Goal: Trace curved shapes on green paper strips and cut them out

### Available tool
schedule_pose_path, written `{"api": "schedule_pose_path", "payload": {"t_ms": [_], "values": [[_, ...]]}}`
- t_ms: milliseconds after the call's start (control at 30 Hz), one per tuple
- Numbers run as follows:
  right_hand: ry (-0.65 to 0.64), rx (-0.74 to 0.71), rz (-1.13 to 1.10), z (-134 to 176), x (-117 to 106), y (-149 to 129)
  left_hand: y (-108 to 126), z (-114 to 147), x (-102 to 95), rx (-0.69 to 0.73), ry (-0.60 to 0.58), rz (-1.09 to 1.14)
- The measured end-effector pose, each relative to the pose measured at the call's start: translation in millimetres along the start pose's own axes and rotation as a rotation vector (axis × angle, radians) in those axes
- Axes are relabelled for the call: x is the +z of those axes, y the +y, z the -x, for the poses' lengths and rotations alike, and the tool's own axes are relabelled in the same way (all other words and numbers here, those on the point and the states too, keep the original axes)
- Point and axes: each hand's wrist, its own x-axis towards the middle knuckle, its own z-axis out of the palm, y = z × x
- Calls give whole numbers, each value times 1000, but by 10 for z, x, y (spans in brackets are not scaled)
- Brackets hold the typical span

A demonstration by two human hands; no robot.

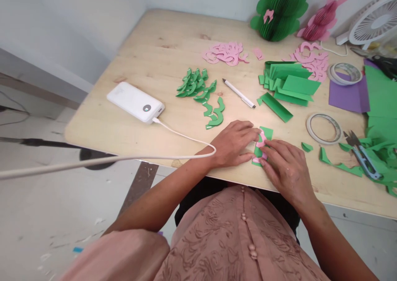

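A small green paper strip point(267, 131) lies near the table's front edge, with a wavy pink paper cutout point(262, 139) flat on top of it. My left hand point(237, 143) holds the strip and cutout down from the left, its thumb and fingertips at their edge. From the right, my right hand point(287, 169) presses its bent fingers and thumb on the same pieces. Fingers cover part of the cutout. Left of my hands are curvy green paper cutouts point(216, 117) and a white pen point(238, 93).
Folded green paper pieces point(290, 82), pink cutouts point(226, 52), tape rolls point(324, 128) and blue-handled snips point(362, 157) lie around. A white power bank point(135, 102) trails a cable past my left forearm. Paper honeycomb figures point(281, 12) and a fan point(374, 22) stand behind.
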Motion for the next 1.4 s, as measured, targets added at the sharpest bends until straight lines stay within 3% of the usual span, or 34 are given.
{"api": "schedule_pose_path", "payload": {"t_ms": [1400], "values": [[3,21,-24,9,21,7,-6,1,-22,6,-25,-35]]}}
